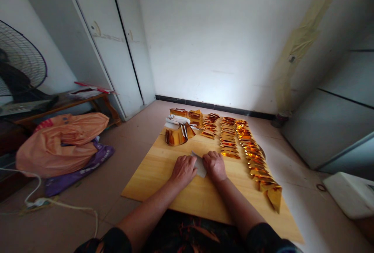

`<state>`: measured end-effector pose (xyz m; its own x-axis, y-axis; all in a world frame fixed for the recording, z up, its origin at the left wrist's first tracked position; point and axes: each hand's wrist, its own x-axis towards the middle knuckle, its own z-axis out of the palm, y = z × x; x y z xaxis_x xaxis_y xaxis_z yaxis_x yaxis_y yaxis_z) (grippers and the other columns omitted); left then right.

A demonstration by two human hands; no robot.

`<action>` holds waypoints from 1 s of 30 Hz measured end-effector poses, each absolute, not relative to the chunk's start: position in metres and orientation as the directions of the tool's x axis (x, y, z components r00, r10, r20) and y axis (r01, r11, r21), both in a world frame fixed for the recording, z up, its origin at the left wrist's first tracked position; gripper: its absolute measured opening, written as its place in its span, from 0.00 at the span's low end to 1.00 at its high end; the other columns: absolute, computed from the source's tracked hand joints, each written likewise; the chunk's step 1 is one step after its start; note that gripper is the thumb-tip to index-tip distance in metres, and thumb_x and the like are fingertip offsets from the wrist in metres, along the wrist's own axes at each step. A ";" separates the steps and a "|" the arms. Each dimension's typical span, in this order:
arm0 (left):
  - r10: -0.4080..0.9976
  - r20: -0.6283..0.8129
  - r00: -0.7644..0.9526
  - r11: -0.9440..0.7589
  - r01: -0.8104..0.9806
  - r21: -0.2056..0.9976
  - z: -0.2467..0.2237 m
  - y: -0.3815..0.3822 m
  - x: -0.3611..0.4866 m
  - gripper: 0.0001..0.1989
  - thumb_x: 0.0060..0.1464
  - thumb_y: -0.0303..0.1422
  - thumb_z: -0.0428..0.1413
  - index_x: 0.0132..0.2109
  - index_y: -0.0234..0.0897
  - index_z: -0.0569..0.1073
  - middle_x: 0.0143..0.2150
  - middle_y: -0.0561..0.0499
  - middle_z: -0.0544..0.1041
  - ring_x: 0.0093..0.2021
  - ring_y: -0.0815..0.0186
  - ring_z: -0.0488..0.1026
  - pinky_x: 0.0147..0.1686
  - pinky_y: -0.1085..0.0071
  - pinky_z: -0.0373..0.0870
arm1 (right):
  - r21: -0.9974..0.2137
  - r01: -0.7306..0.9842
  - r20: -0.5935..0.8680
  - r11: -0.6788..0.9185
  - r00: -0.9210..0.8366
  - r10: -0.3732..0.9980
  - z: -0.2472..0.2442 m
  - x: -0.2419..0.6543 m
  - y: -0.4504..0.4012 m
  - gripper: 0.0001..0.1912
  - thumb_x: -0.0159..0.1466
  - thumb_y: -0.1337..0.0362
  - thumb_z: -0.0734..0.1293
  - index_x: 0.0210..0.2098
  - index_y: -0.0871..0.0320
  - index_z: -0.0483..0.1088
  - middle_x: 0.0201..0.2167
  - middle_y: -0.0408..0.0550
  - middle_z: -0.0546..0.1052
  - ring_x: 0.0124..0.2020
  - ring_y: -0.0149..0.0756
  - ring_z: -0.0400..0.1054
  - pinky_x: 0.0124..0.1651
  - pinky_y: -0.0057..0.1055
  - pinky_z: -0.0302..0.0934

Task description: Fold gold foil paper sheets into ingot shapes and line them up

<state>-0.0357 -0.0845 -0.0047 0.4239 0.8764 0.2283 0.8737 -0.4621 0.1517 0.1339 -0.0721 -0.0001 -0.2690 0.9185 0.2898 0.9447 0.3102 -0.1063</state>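
Between my hands, low over the wooden board [154, 175], is a small greyish-white sheet of paper [200, 167] with one edge bent up. My left hand [184, 170] has its fingers curled on the paper's left edge. On the opposite edge, the fingers of my right hand [215, 166] are closed on the paper; its fingertips are partly hidden. Just beyond my hands lies a curved stack of gold foil sheets [175, 136]. Folded gold foil pieces stand in overlapping rows, with a middle row [229, 138] and a longer right row [254, 159].
Behind the curved stack are a white bundle [177, 119] and more gold sheets [195, 117]. An orange plastic bag [64, 140] and a purple bag [78, 171] lie on the left floor, near a white cable [73, 206]. A fan [20, 62] stands beyond; a white box [349, 194] is right.
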 end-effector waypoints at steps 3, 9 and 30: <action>0.868 0.231 0.439 -0.476 0.868 0.141 -0.002 -0.085 -0.036 0.10 0.54 0.35 0.55 0.44 0.39 0.70 0.42 0.46 0.71 0.46 0.57 0.66 0.47 0.60 0.62 | -0.173 0.954 0.299 0.244 -0.185 0.936 -0.004 0.130 -0.065 0.09 0.64 0.67 0.61 0.33 0.57 0.73 0.32 0.47 0.72 0.37 0.34 0.62 0.39 0.29 0.47; 0.855 0.274 0.440 -0.495 0.851 0.178 -0.007 -0.083 -0.037 0.15 0.53 0.36 0.55 0.49 0.40 0.70 0.49 0.47 0.71 0.49 0.58 0.65 0.49 0.60 0.61 | -0.250 0.936 0.310 0.246 -0.163 0.937 -0.011 0.128 -0.060 0.10 0.63 0.71 0.61 0.34 0.58 0.74 0.32 0.48 0.73 0.36 0.34 0.63 0.39 0.27 0.50; 0.859 0.261 0.440 -0.491 0.853 0.176 0.000 -0.087 -0.037 0.12 0.54 0.33 0.54 0.47 0.40 0.68 0.43 0.48 0.75 0.48 0.58 0.65 0.47 0.59 0.56 | 0.050 0.903 0.246 0.426 -0.424 0.871 0.002 0.127 -0.074 0.10 0.67 0.61 0.59 0.41 0.52 0.71 0.36 0.48 0.71 0.40 0.39 0.59 0.44 0.36 0.45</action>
<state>-0.0373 -0.0873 0.0003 0.4402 0.8590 0.2614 0.8534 -0.4908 0.1757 0.1275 -0.0737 0.0019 -0.4243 0.8715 0.2460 0.9035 0.4257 0.0505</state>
